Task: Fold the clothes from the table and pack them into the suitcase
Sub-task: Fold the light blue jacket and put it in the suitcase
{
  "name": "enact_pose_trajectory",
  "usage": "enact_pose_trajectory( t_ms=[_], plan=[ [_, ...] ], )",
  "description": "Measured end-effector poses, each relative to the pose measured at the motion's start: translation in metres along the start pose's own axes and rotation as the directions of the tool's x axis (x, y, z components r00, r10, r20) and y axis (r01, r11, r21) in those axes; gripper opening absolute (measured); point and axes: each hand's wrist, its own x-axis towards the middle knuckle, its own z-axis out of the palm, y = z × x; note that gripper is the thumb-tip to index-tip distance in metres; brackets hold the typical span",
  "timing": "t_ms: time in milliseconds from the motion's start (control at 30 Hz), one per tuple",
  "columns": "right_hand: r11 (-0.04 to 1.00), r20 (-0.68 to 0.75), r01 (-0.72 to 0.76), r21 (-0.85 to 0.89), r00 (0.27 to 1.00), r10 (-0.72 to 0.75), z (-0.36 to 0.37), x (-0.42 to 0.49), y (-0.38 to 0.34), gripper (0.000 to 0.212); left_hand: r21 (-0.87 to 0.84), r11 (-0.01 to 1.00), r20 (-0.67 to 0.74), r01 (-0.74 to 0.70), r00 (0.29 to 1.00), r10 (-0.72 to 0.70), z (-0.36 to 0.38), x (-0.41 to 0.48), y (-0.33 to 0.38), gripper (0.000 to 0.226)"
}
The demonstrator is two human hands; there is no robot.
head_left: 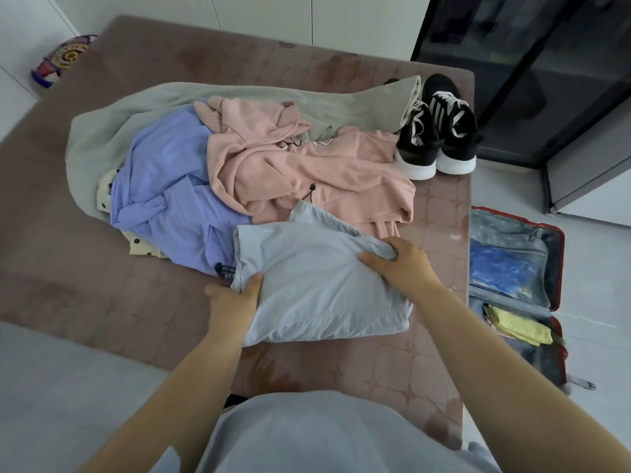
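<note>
Near the edge of the table (102,295) we hold the folded pale blue garment (317,288), left hand (235,295) pinching its left side, right hand (396,264) bunching its far corner. Carried to the open suitcase (558,268), its unsupported middle could sag and unfold.

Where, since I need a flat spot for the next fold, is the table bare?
Bare table lies left of the grey garment, behind it at the far edge, and along the near edge before the pale blue garment. The middle is crowded with the clothes pile; the shoes fill the far right corner.
</note>
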Motion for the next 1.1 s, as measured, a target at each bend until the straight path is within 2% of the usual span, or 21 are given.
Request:
enact_pose_trajectory(
  t_ms=[67, 133, 267, 433, 533, 633, 700, 800, 867, 900, 1000, 1100],
  plan=[
    [0.994, -0.115, -0.107, -0.004, 0.988, 0.105, 0.007, -0.013, 0.007, 0.079, -0.049, 0.998, 0.089, 0.029, 0.996, -0.025, 0.001, -0.004, 0.001, 0.073],
    [0.965, -0.149, -0.234, 0.119, 0.956, 0.251, 0.013, -0.029, 0.015, 0.090, -0.048, 0.998, 0.139, 0.045, 0.990, -0.038, 0.002, -0.007, 0.001, 0.071],
    [0.875, -0.014, -0.397, 0.278, 0.909, 0.417, 0.008, -0.052, 0.036, 0.083, -0.037, 0.994, 0.291, 0.107, 0.952, -0.092, 0.012, -0.018, 0.002, 0.073],
    [0.763, 0.039, -0.506, 0.402, 0.842, 0.538, -0.014, -0.081, 0.063, 0.080, -0.018, 1.000, 0.389, -0.015, 0.921, 0.021, 0.034, -0.037, 0.009, 0.063],
    [0.714, 0.000, -0.521, 0.468, 0.808, 0.589, -0.018, -0.101, 0.080, 0.080, 0.008, 0.999, 0.436, -0.051, 0.899, 0.042, 0.049, -0.048, 0.015, 0.057],
    [0.615, 0.013, -0.503, 0.607, 0.780, 0.625, -0.019, -0.124, 0.101, 0.066, 0.015, 0.996, 0.473, -0.083, 0.878, 0.066, 0.063, -0.069, 0.020, 0.055],
    [0.508, 0.048, -0.476, 0.718, 0.762, 0.645, -0.025, -0.140, 0.119, 0.051, 0.002, 0.995, 0.483, -0.102, 0.871, 0.089, 0.076, -0.091, 0.025, 0.054],
    [0.268, 0.164, -0.404, 0.875, 0.766, 0.621, -0.049, -0.156, 0.160, 0.034, -0.018, 0.992, 0.511, -0.125, 0.852, 0.117, 0.111, -0.131, 0.035, 0.047],
    [0.144, 0.250, -0.408, 0.902, 0.763, 0.596, -0.071, -0.163, 0.198, 0.032, -0.017, 0.986, 0.524, -0.164, 0.839, 0.149, 0.146, -0.160, 0.043, 0.034],
    [0.112, 0.281, -0.420, 0.901, 0.759, 0.587, -0.083, -0.165, 0.221, 0.038, -0.021, 0.985, 0.537, -0.171, 0.829, 0.156, 0.166, -0.177, 0.046, 0.029],
    [0.101, 0.283, -0.424, 0.900, 0.744, 0.605, -0.130, -0.168, 0.296, 0.067, -0.027, 0.986, 0.577, -0.166, 0.803, 0.151, 0.237, -0.236, 0.045, 0.021],
    [0.165, 0.234, -0.423, 0.891, 0.738, 0.633, -0.192, -0.169, 0.363, 0.076, -0.038, 0.995, 0.589, -0.096, 0.802, 0.100, 0.310, -0.290, 0.033, 0.020]
  ],
)
